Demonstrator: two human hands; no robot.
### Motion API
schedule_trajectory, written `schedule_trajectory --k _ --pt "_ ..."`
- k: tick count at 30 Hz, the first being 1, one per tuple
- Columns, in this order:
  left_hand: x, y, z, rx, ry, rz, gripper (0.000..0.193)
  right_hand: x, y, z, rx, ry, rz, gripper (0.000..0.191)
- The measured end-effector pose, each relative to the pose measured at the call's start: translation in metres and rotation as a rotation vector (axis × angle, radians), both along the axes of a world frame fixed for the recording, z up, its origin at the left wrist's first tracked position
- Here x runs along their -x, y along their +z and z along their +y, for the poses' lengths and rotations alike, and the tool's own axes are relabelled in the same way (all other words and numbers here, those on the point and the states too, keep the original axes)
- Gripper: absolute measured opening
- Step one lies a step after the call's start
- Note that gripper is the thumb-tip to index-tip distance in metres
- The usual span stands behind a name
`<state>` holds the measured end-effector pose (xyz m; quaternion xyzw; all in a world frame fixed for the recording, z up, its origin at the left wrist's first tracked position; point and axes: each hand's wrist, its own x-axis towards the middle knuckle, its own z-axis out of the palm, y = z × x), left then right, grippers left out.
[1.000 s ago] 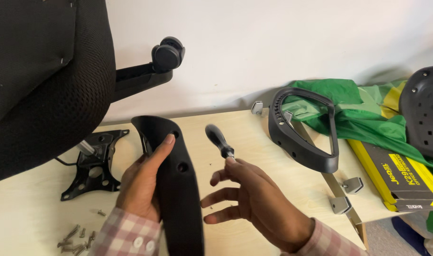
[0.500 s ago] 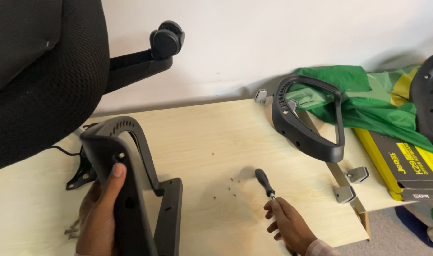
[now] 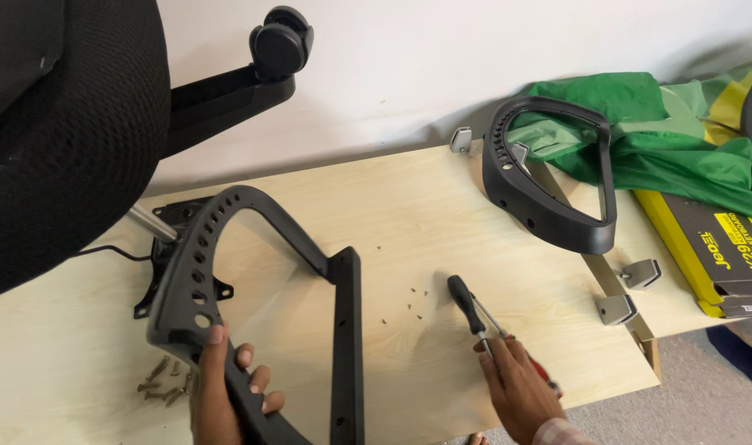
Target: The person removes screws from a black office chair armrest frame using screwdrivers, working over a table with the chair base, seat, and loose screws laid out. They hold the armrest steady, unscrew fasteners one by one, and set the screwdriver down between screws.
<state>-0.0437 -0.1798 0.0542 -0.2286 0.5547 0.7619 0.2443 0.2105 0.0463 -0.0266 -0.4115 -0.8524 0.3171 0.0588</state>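
Observation:
My left hand point(image 3: 219, 387) grips the lower end of a black plastic chair armrest frame point(image 3: 228, 272) and holds it tilted over the pale wooden board point(image 3: 376, 214). Its curved side has a row of holes. My right hand point(image 3: 520, 387) rests at the board's front edge, closed around the shaft of a screwdriver point(image 3: 468, 303) whose black handle points away from me. A second black armrest point(image 3: 549, 177) lies flat at the far right of the board, apart from both hands.
Loose screws point(image 3: 163, 386) lie by my left hand, tiny specks point(image 3: 409, 301) near mid-board. A black mesh chair back point(image 3: 63, 124) and a caster arm point(image 3: 261, 58) fill the upper left. Metal brackets point(image 3: 627, 292), green cloth point(image 3: 664, 140) and a yellow box point(image 3: 714, 247) sit right.
The armrest went from edge-on in front of me to opened out and shifted left. My right hand dropped with the screwdriver to the board's front edge.

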Motion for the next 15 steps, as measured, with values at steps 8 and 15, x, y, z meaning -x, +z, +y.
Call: schedule_trajectory --k 8,15 --pt "-0.012 -0.009 0.016 -0.041 0.005 -0.141 0.044 -0.001 -0.020 0.065 0.022 -0.009 -0.059 0.036" --pt "-0.034 -0.028 0.049 -0.212 -0.073 -0.240 0.044 0.002 -0.027 0.082 0.007 0.005 -0.065 0.036"
